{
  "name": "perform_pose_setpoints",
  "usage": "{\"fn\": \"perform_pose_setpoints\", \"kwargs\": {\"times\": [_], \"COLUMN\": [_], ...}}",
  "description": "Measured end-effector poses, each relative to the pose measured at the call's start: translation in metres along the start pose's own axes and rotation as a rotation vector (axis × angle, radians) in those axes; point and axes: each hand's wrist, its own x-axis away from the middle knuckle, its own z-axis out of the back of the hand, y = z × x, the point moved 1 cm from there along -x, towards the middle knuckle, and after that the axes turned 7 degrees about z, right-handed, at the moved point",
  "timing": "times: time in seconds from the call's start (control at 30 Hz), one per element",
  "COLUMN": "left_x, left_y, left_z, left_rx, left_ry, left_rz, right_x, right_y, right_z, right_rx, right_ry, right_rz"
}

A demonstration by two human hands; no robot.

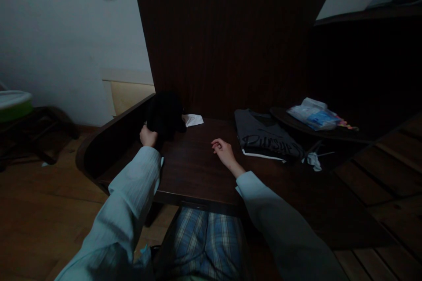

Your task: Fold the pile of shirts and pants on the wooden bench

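Clasping the black bundle (166,114) by its near-left edge in a closed left grip (149,136) at the counter's (194,175) left end, probably because of limpness; holding right grip (224,152) half-curled, empty.

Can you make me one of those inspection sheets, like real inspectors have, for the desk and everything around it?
Surface: dark brown desk, raised side at its left end.
Job's things: black item at the left end, too dark to make out.
Clutter: white paper-like piece beside the black item; folded grey cloth with dark lettering; plastic packet on a small shelf; crumpled white scrap below the packet.
Hands: left hand at the black item, its grip unclear; right hand loosely curled, holding nothing visible.
Cables: nothing seen.
Surroundings: pale wall, wooden floor, green-and-white container at far left.
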Motion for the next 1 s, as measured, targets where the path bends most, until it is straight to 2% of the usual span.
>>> {"fn": "perform_pose_setpoints", "kwargs": {"times": [0.1, 0.17, 0.23, 0.3, 0.4, 0.47, 0.53, 0.63, 0.73, 0.8, 0.87, 0.93, 0.97, 1.0], "left_x": [0.007, 0.018, 0.034, 0.053, 0.091, 0.116, 0.137, 0.153, 0.153, 0.140, 0.119, 0.091, 0.078, 0.067], "left_y": [0.005, 0.011, 0.016, 0.021, 0.029, 0.034, 0.039, 0.044, 0.044, 0.044, 0.041, 0.037, 0.035, 0.033], "left_z": [0.001, -0.001, -0.004, -0.010, -0.021, -0.026, -0.028, -0.027, -0.024, -0.021, -0.016, -0.010, -0.009, -0.008], "left_rx": [-0.016, -0.033, -0.059, -0.135, -0.360, -0.456, -0.451, -0.317, -0.150, -0.046, 0.065, 0.161, 0.191, 0.208], "left_ry": [0.124, 0.179, 0.157, 0.042, -0.306, -0.521, -0.629, -0.688, -0.662, -0.508, -0.241, 0.009, 0.064, 0.060], "left_rz": [-0.109, -0.307, -0.489, -0.635, -0.963, -1.190, -1.331, -1.413, -1.395, -1.287, -1.047, -0.711, -0.543, -0.390], "right_x": [0.000, -0.001, -0.002, -0.004, -0.007, -0.009, -0.010, -0.010, -0.011, -0.012, -0.014, -0.015, -0.014, -0.014], "right_y": [0.003, 0.005, 0.008, 0.011, 0.015, 0.018, 0.020, 0.023, 0.029, 0.033, 0.036, 0.038, 0.039, 0.039], "right_z": [-0.001, -0.002, -0.002, -0.002, -0.001, -0.001, -0.001, -0.002, -0.003, -0.004, -0.002, 0.003, 0.007, 0.012], "right_rx": [-0.013, -0.035, -0.106, -0.240, -0.429, -0.453, -0.410, -0.330, -0.306, -0.284, -0.236, -0.177, -0.152, -0.126], "right_ry": [-0.013, -0.010, 0.019, 0.051, 0.071, 0.083, 0.092, 0.101, 0.152, 0.208, 0.248, 0.251, 0.235, 0.207], "right_rz": [-0.001, -0.002, -0.040, -0.132, -0.265, -0.294, -0.254, -0.155, -0.149, -0.178, -0.213, -0.241, -0.247, -0.243]}}
